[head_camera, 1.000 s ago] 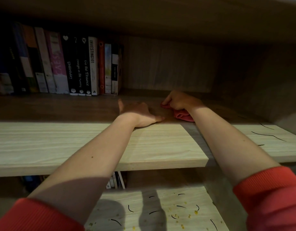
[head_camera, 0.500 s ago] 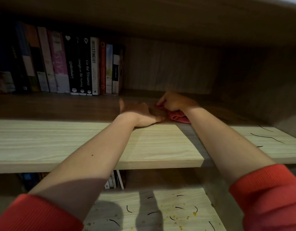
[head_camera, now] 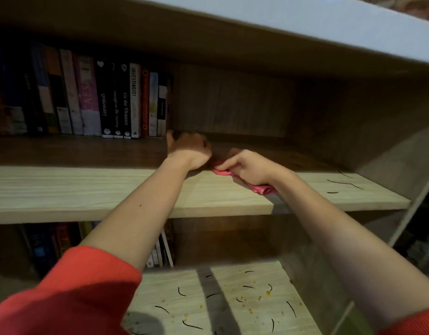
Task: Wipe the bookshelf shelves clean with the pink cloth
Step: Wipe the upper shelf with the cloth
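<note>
My right hand grips the cloth on the shelf; whether my shadowed left hand is clenched, I cannot tell.

Dim, deep-shadowed recess; wide-angle bending at edges

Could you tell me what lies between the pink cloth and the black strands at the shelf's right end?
Head view: bare pale wooden shelf separates the pink cloth from the thin black strands.

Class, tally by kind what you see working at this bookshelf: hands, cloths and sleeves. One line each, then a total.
hands: 2, left hand and right hand
pink cloth: 1
red sleeves: 2
total: 5
</note>
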A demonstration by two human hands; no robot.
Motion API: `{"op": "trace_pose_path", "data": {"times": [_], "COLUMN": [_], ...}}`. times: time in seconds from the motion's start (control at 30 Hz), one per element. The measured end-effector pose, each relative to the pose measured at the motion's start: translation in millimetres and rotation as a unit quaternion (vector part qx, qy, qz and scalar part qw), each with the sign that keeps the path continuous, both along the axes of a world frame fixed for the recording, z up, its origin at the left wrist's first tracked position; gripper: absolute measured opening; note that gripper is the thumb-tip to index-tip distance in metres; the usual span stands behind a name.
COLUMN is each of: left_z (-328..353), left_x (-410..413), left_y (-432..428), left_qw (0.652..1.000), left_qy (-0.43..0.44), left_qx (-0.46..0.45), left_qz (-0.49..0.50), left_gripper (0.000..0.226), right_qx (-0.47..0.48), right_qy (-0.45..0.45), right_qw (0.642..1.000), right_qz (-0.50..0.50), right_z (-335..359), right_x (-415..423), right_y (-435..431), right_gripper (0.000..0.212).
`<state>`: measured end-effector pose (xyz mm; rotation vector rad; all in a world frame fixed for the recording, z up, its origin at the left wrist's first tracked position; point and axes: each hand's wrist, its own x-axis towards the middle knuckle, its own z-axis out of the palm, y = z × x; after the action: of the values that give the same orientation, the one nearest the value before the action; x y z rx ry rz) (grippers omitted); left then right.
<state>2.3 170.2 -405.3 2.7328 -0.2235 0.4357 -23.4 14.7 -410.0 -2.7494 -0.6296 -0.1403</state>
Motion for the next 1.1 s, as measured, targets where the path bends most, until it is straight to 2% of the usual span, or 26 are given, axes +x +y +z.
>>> {"op": "trace_pose_path", "data": {"times": [0.13, 0.3, 0.33, 0.47, 0.57, 0.63, 0.7, 0.8, 0.9, 0.93, 1.0, 1.03, 1.1], "left_z": [-10, -16, -13, -8, -12, -20, -27, -34, -36, -37, -39, -40, -40], "left_x": [-48, -87, -91, -100, -100, -99, -96, -93, -93, -94, -96, -96, -95], "left_y": [1, 27, 29, 24, 14, 6, -1, -5, -2, -2, -3, -3, -3], "left_qw": [0.997, 0.997, 0.997, 0.995, 0.993, 0.992, 0.99, 0.986, 0.981, 0.981, 0.983, 0.983, 0.984], "left_qy": [-0.013, -0.023, -0.026, -0.024, -0.024, -0.025, -0.036, -0.067, -0.09, -0.095, -0.102, -0.103, -0.106], "left_qx": [-0.03, -0.034, -0.037, -0.04, -0.049, -0.062, -0.078, -0.101, -0.12, -0.111, -0.083, -0.072, -0.061], "left_qz": [-0.063, -0.063, -0.066, -0.084, -0.103, -0.109, -0.108, -0.11, -0.124, -0.128, -0.131, -0.131, -0.13], "left_gripper": [0.035, 0.033, 0.033, 0.033, 0.032, 0.031, 0.03, 0.03, 0.028, 0.028, 0.028, 0.028, 0.027], "right_qx": [0.002, 0.031, 0.043, 0.106, 0.064, 0.04, 0.074, 0.149, 0.201, 0.195, 0.119, 0.087, 0.093], "right_qy": [-0.042, -0.024, -0.043, -0.127, -0.114, -0.147, -0.182, -0.134, -0.148, -0.169, -0.204, -0.222, -0.237], "right_qw": [0.999, 0.998, 0.998, 0.979, 0.974, 0.974, 0.974, 0.979, 0.962, 0.953, 0.945, 0.943, 0.953], "right_qz": [0.005, 0.045, 0.035, -0.115, -0.187, -0.17, -0.11, -0.04, -0.109, -0.155, -0.228, -0.231, -0.167], "right_z": [-7, -3, 3, 9, -11, -25, -35, -35, -27, -27, -33, -40, -50], "right_x": [-45, -118, -123, -97, -89, -100, -116, -135, -122, -116, -108, -108, -116], "right_y": [2, -6, -10, -21, -7, 9, 19, 8, -16, -21, -21, -19, -11], "right_gripper": [0.038, 0.037, 0.036, 0.03, 0.029, 0.03, 0.032, 0.034, 0.035, 0.034, 0.032, 0.032, 0.032]}}
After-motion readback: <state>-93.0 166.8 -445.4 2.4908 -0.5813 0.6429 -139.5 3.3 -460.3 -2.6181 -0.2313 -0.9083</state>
